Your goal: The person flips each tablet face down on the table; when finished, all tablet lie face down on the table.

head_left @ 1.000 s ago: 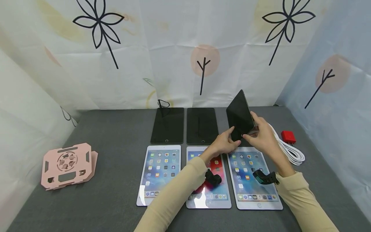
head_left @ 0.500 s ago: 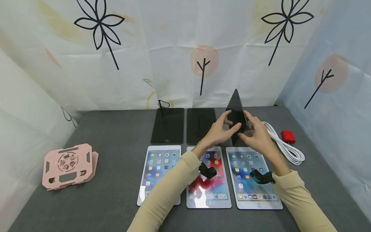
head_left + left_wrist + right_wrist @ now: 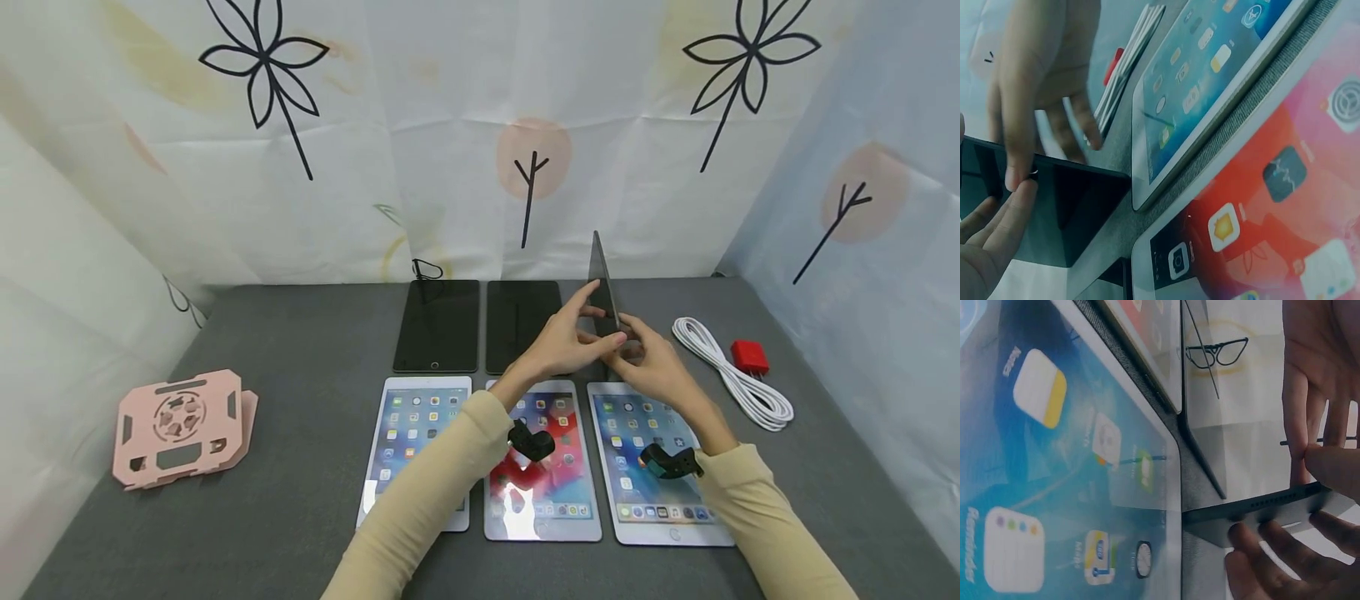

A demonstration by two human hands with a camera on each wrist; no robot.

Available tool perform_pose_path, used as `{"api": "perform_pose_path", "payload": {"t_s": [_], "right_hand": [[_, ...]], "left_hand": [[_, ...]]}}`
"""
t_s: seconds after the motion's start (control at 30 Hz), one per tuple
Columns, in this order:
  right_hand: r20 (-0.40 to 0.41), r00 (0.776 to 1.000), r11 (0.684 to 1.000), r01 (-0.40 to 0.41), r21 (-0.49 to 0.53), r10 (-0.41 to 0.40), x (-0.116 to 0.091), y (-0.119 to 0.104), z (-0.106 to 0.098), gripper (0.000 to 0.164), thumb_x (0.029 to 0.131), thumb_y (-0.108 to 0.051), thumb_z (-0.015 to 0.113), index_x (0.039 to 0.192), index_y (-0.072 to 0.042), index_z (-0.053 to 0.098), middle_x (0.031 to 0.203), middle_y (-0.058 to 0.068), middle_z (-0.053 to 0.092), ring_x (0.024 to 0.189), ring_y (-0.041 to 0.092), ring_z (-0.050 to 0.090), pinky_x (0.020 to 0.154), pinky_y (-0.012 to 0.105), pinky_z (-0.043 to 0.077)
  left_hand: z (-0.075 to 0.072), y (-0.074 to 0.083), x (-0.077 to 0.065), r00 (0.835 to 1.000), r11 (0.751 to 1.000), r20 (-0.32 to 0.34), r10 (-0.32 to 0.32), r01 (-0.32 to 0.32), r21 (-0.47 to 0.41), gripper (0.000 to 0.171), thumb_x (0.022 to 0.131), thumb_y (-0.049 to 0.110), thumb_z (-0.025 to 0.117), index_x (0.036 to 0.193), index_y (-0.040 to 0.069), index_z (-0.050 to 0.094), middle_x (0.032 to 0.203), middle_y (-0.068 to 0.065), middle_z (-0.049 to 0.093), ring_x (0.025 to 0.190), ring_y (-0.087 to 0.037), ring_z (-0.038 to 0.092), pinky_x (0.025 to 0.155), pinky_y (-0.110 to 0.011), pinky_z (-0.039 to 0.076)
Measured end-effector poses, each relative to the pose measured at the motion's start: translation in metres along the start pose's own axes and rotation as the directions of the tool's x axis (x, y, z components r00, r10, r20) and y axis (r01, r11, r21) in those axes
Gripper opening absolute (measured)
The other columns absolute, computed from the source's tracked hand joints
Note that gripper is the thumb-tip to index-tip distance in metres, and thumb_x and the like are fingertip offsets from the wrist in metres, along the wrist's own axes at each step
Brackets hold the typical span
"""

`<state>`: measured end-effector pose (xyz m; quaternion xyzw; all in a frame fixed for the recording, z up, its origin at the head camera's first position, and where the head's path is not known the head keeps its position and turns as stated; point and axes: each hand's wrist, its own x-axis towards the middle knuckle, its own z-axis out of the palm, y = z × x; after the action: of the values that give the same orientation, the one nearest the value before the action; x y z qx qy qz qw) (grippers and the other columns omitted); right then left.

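A dark tablet stands tilted up off the table, nearly edge-on in the head view. My right hand grips it near its lower end, with fingers spread on its back and the thumb at the edge. On the screen side, my left hand touches the tablet with mostly straight fingers, and its thumb reaches the lower edge beside my right thumb. In the left wrist view the tablet's dark face shows behind the fingers. Just below the hands lies a white tablet with its home screen lit.
Two dark tablets, one at the left and one in the middle, lie along the back. Two more lit white tablets lie in front. A coiled white cable, a red charger plug and a pink folding stand flank them.
The tablet has turned from showing much of its screen to nearly edge-on. My left hand has moved up along its screen side; my right hand has shifted left with it.
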<state>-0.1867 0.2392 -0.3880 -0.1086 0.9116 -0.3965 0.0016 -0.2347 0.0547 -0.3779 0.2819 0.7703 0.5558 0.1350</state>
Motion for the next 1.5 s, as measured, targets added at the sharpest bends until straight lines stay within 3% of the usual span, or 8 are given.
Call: {"api": "perform_pose_path", "payload": {"t_s": [0.2, 0.4, 0.73, 1.1, 1.27, 1.37, 1.5], "right_hand": [[0.104, 0.993, 0.998, -0.064, 0.006, 0.063, 0.001, 0.007, 0.004, 0.067, 0.104, -0.032, 0.06, 0.155, 0.003, 0.033, 0.143, 0.034, 0.053, 0.125, 0.053, 0.06, 0.092, 0.058, 0.057], [0.139, 0.982, 0.992, -0.128, -0.017, 0.129, 0.001, 0.01, 0.005, 0.068, 0.104, -0.043, 0.058, 0.153, -0.001, 0.038, 0.14, 0.031, 0.056, 0.126, 0.052, 0.059, 0.093, 0.059, 0.055], [0.156, 0.978, 0.99, -0.137, -0.012, 0.137, 0.001, 0.013, 0.005, 0.072, 0.104, -0.041, 0.058, 0.157, 0.0, 0.033, 0.144, 0.034, 0.052, 0.128, 0.051, 0.057, 0.094, 0.056, 0.056], [0.224, 0.956, 0.973, -0.214, 0.091, 0.19, 0.003, 0.018, 0.001, 0.074, 0.103, -0.04, 0.06, 0.156, 0.004, 0.035, 0.149, 0.035, 0.047, 0.134, 0.051, 0.053, 0.102, 0.058, 0.052], [0.249, 0.945, 0.967, -0.239, 0.082, 0.213, 0.005, 0.021, -0.001, 0.073, 0.103, -0.039, 0.061, 0.154, 0.007, 0.037, 0.136, 0.029, 0.057, 0.113, 0.036, 0.064, 0.088, 0.041, 0.056], [0.266, 0.937, 0.964, -0.253, 0.076, 0.225, 0.006, 0.021, -0.001, 0.076, 0.102, -0.041, 0.061, 0.154, 0.008, 0.036, 0.126, 0.024, 0.06, 0.099, 0.025, 0.061, 0.078, 0.032, 0.049], [0.278, 0.929, 0.961, -0.27, 0.064, 0.242, 0.007, 0.02, -0.001, 0.08, 0.102, -0.043, 0.061, 0.155, 0.01, 0.032, 0.124, 0.022, 0.059, 0.095, 0.021, 0.058, 0.076, 0.029, 0.047]], "left_hand": [[-0.007, 0.0, -0.003, 1.0, 1.0, 0.002, 0.005, -0.005, 0.019, 0.087, 0.099, 0.025, 0.068, 0.166, 0.022, 0.013, 0.153, -0.017, 0.051, 0.117, -0.032, 0.071, 0.089, -0.033, 0.061], [-0.013, -0.001, -0.005, 1.0, 1.0, -0.001, 0.0, 0.0, 0.012, 0.089, 0.098, 0.026, 0.069, 0.166, 0.023, 0.012, 0.152, -0.02, 0.049, 0.118, -0.034, 0.07, 0.089, -0.034, 0.06], [-0.015, -0.006, -0.007, 1.0, 0.999, -0.001, -0.026, 0.026, -0.033, 0.093, 0.098, 0.023, 0.07, 0.166, 0.016, 0.007, 0.154, -0.02, 0.047, 0.119, -0.034, 0.069, 0.092, -0.034, 0.06], [-0.018, -0.007, -0.01, 0.993, 0.988, -0.064, -0.104, 0.096, -0.119, 0.098, 0.09, 0.015, 0.079, 0.166, 0.022, 0.016, 0.149, -0.017, 0.051, 0.118, -0.032, 0.069, 0.096, -0.04, 0.058], [-0.017, -0.01, -0.011, 0.987, 0.984, -0.102, -0.124, 0.109, -0.139, 0.097, 0.089, 0.011, 0.079, 0.165, 0.022, 0.02, 0.147, -0.017, 0.052, 0.115, -0.031, 0.071, 0.092, -0.038, 0.059], [-0.016, -0.012, -0.012, 0.986, 0.984, -0.123, -0.116, 0.097, -0.152, 0.096, 0.088, 0.008, 0.079, 0.165, 0.021, 0.022, 0.145, -0.018, 0.054, 0.112, -0.031, 0.072, 0.09, -0.036, 0.06], [-0.013, -0.015, -0.012, 0.981, 0.98, -0.15, -0.119, 0.092, -0.178, 0.095, 0.088, 0.006, 0.078, 0.164, 0.02, 0.023, 0.144, -0.019, 0.054, 0.109, -0.031, 0.072, 0.091, -0.036, 0.06]]}}
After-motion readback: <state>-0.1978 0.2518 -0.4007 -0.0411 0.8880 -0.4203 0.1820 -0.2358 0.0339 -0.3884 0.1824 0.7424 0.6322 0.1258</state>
